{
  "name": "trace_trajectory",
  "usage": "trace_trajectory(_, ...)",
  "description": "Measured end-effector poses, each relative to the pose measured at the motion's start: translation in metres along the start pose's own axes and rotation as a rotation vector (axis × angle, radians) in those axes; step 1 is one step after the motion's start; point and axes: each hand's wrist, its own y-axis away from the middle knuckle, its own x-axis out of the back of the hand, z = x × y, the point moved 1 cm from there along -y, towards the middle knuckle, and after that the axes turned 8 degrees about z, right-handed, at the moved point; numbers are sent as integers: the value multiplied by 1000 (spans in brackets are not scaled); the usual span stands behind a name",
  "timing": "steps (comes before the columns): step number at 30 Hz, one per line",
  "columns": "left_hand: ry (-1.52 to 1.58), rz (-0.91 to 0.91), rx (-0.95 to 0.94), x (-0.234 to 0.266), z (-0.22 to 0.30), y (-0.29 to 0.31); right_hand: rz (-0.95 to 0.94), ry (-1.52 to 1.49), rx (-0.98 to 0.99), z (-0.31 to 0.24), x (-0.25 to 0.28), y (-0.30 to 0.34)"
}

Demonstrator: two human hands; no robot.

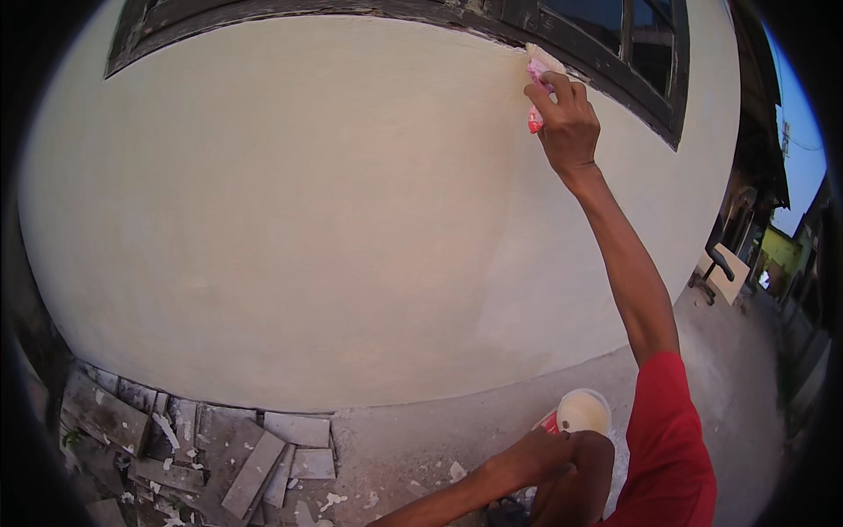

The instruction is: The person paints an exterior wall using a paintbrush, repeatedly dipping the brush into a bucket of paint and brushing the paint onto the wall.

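My right hand (569,123) is raised to the wall with its fingers closed round a paintbrush (537,88). The brush has a pink and red handle, and its pale bristles touch the wall's top edge just under the dark window frame (395,19). Low down, my left hand (540,455) is beside my bent knee, closed at the rim of a small paint bucket (551,423). Cream paint (584,411) shows in its mouth, and a fingertip-like dark spot lies at the rim. Most of the left fingers are hidden. The wall (307,211) is cream, greyer toward the right.
Broken tiles and boards (202,448) lie piled at the wall's foot on the left, with pale flakes among them. Grey concrete floor (395,439) runs along the wall. At the far right stand a dark chair (716,268) and a pale panel (731,274) in a passage.
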Motion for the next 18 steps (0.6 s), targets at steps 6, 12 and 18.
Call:
trace_trajectory(6, -2, 69, -27, 6, 6, 5, -74, -35, -79, 11, 16, 8)
trace_trajectory(12, 7, 46, -34, 8, 7, 3, -32, -170, -126, 4, 25, 5)
trace_trajectory(18, 8, 34, -7, 7, 5, 3, 125, -713, -848, 20, 29, -24)
